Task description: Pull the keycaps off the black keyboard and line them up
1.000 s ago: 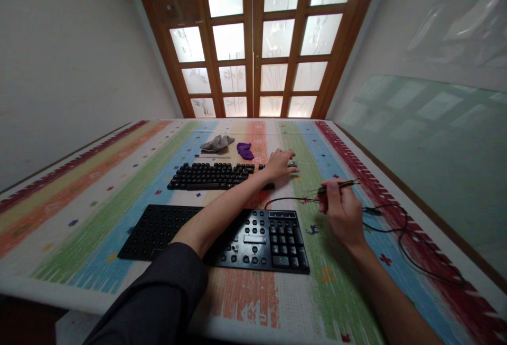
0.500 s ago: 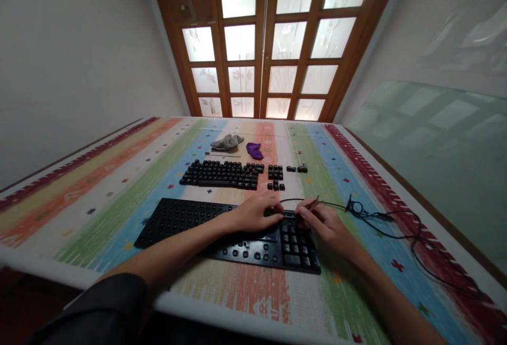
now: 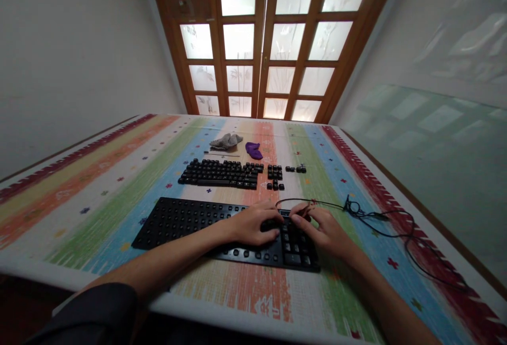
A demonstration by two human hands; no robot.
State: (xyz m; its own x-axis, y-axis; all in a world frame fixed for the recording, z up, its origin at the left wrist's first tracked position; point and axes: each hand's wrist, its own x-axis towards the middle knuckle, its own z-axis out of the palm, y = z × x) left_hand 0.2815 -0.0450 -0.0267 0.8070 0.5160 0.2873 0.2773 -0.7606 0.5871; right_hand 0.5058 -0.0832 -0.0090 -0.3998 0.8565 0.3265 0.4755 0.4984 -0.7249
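A black keyboard [image 3: 186,224] lies tilted across the near part of the table, mostly stripped of keycaps except for the number pad at its right end. My left hand [image 3: 253,223] rests on it beside the number pad, thumb and forefinger apart, with nothing seen between them. At the pad's upper edge, my right hand [image 3: 322,231] is closed in a pinch on a small thin brown piece [image 3: 304,211], whose kind I cannot make out. The right fingertips hide the keys beneath them. Beyond the keyboard, removed black keycaps [image 3: 222,172] lie in keyboard order.
A grey cloth [image 3: 226,142] and a purple cloth [image 3: 253,150] lie behind the keycaps, with a thin stick [image 3: 224,154] in front of the grey one. The keyboard's black cable [image 3: 370,217] loops over the right side of the striped tablecloth [image 3: 85,197].
My right hand has shifted slightly left over the number pad, bringing the brown piece lower and nearer the left hand. The left thumb has come down a little on the keyboard.
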